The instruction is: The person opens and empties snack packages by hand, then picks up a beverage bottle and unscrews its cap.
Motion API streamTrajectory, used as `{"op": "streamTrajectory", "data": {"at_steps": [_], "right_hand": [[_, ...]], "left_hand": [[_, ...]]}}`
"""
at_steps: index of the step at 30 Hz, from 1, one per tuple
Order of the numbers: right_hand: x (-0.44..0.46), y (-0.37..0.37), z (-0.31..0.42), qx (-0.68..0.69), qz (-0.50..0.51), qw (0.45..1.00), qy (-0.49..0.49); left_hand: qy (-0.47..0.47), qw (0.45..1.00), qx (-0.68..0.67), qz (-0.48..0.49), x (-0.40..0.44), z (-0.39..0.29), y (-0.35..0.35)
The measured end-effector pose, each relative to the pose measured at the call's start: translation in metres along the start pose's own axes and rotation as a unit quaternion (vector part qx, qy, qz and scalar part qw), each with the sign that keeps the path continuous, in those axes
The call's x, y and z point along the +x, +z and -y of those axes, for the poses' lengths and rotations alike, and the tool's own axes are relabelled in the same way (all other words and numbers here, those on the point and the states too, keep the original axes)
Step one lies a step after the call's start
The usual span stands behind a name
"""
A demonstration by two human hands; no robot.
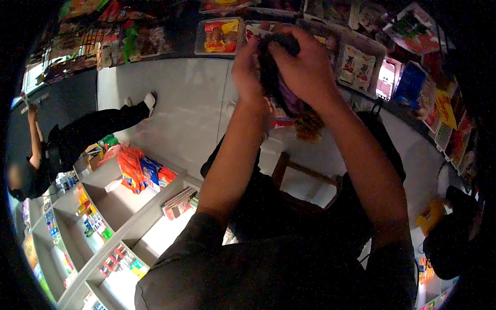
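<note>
Both my hands are raised in front of the display trays at the top of the head view. Between them is a dark, soft-looking item (pixel 269 70), black with a purplish lower part; its kind cannot be made out. My right hand (pixel 308 67) curls over its upper right side, thumb pressed on it. Along its left side, my left hand (pixel 248 72) grips it, with the fingers partly hidden. Just below the hands, a brownish packet (pixel 309 126) shows in the gap between my forearms.
Trays of snack packets line the counter, including a clear tray (pixel 219 37) and one with white packets (pixel 357 67). A lit phone screen (pixel 387 78) stands right of them. A wooden stool (pixel 305 173) is below. White shelves (pixel 129 222) and another person (pixel 67 139) are at left.
</note>
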State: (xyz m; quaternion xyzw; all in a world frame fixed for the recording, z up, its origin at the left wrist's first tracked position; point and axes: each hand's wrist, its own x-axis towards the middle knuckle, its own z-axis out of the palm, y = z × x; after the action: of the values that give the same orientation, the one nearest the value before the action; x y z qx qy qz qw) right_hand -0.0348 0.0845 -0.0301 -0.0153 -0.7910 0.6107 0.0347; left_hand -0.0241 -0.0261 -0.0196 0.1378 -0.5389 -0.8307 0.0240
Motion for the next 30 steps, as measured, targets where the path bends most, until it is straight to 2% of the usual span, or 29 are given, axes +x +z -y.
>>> {"op": "streamTrajectory", "data": {"at_steps": [3,5,8,11,13,16,19,22,28,30], "right_hand": [[0.005,0.0,-0.005,-0.093,-0.086,0.988,-0.088],[0.009,-0.007,-0.006,-0.115,-0.079,0.987,-0.085],[0.009,-0.014,-0.001,-0.102,-0.054,0.992,-0.053],[0.004,-0.015,-0.005,-0.112,-0.042,0.992,-0.039],[0.002,-0.015,-0.007,-0.125,-0.038,0.991,-0.038],[0.003,-0.017,-0.007,-0.128,-0.023,0.991,-0.028],[0.002,-0.015,-0.008,-0.121,-0.003,0.992,-0.027],[0.0,-0.012,-0.012,-0.122,0.008,0.992,-0.033],[-0.002,-0.009,-0.006,-0.099,0.02,0.995,-0.025],[-0.002,-0.009,-0.002,-0.093,0.019,0.995,-0.022]], "left_hand": [[-0.013,0.996,0.068,-0.05,-0.002,-0.006,-0.001],[-0.004,0.998,0.051,-0.024,0.0,-0.014,0.001],[0.005,0.997,-0.028,0.067,0.002,-0.024,-0.002],[-0.017,0.998,-0.02,0.057,0.009,-0.028,-0.011],[0.007,0.999,0.036,0.034,0.017,-0.027,-0.019],[-0.012,0.998,0.067,0.009,0.019,-0.029,-0.026],[0.071,0.982,0.157,0.076,0.03,-0.025,-0.049],[0.112,0.97,0.2,0.082,0.032,-0.018,-0.059],[0.125,0.941,0.296,0.105,0.023,-0.026,-0.072],[0.114,0.949,0.278,0.096,0.02,-0.025,-0.075]]}}
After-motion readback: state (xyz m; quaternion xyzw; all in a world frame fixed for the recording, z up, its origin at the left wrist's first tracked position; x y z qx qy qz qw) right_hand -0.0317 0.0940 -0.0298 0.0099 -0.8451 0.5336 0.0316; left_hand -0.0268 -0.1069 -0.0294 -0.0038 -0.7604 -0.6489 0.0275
